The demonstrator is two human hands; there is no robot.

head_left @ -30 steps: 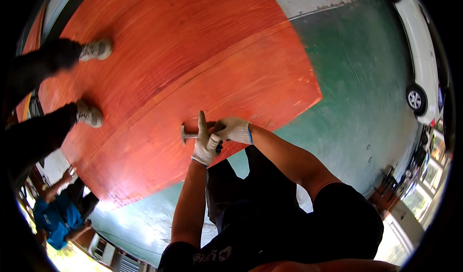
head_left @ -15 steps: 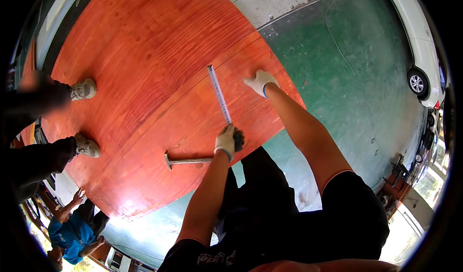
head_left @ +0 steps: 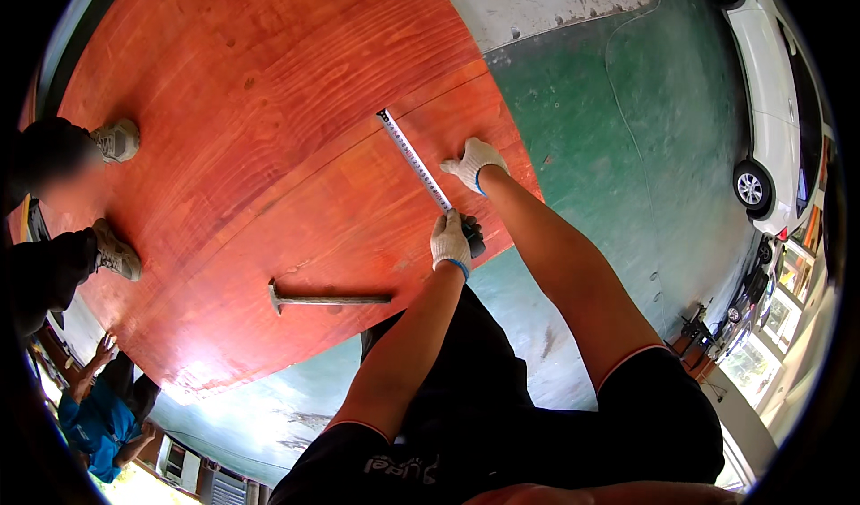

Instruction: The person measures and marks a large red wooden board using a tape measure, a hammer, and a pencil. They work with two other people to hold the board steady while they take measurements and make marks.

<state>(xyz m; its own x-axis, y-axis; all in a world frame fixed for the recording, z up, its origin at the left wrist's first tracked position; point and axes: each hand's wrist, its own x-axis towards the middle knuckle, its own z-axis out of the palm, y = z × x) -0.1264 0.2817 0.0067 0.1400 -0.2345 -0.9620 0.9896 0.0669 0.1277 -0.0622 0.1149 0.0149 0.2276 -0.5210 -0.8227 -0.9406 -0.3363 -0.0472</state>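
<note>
My left hand [head_left: 451,243], in a white knit glove, is closed on a tape measure. The dark case [head_left: 473,236] shows at its right side, partly hidden by the glove. Out of it runs the white blade [head_left: 414,160], slanting away to the upper left over a reddish-orange wooden board [head_left: 260,138]. My right hand [head_left: 477,164], gloved too, lies on the board to the right of the blade. Its fingers are stretched out, and it holds nothing. A hammer [head_left: 331,301] rests on the board, left of my left hand, head pointing left.
A person in dark trousers stands on the board at the left; a shoe [head_left: 116,252] shows. Another person in a blue shirt [head_left: 97,429] is at the lower left. Green floor [head_left: 618,146] borders the board on the right, with a white car [head_left: 775,102] beyond.
My view has shifted a little. My left hand has moved right with the tape case, away from the hammer, and the blade slants more. My right hand stays on the board.
</note>
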